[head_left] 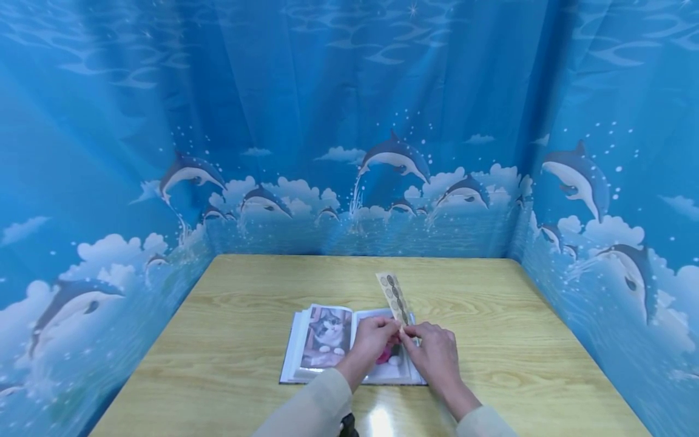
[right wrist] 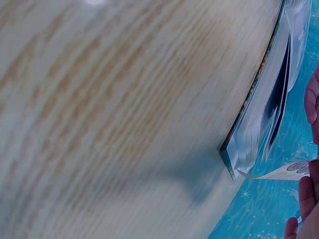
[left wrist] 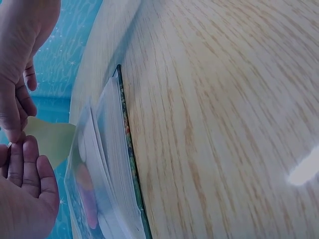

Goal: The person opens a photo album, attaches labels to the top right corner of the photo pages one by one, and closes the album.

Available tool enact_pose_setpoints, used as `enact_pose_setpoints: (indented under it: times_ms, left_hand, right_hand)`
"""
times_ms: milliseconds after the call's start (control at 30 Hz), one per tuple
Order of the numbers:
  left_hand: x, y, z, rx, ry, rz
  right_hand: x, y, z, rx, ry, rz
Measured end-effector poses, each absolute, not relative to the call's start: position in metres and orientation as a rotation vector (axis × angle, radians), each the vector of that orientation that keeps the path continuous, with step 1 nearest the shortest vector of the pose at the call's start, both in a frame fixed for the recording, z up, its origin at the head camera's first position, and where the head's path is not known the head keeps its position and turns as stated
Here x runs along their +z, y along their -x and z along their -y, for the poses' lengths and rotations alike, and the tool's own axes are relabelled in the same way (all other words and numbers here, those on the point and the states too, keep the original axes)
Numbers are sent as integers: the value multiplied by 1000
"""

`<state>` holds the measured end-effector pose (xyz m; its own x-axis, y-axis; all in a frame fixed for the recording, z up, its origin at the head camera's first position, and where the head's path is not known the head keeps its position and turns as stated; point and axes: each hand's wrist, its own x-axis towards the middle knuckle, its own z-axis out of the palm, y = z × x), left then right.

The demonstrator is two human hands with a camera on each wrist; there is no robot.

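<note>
head: high, looking down-forward | wrists: low, close, opposite sides | shared: album edge, table

An open photo album is lying on the table, toward its near edge. A sticker strip is being held above the album's right page, slanting away toward the curtain behind the album.

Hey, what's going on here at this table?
A person holds a narrow sticker strip above an open photo album on a wooden table. The left hand and right hand both pinch the strip's near end. The album's left page shows a cat picture.
</note>
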<state>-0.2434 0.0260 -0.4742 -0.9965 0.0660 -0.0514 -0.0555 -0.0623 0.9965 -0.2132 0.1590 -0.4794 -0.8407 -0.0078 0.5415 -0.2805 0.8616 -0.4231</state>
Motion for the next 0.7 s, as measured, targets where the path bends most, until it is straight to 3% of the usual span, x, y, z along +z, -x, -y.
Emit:
enact_pose_setpoints:
  times_ms: [700]
  left_hand:
    - [-477,244,-24,2216,-35,-2092]
  right_hand:
    - [-481,212,-153,705,-147,2510]
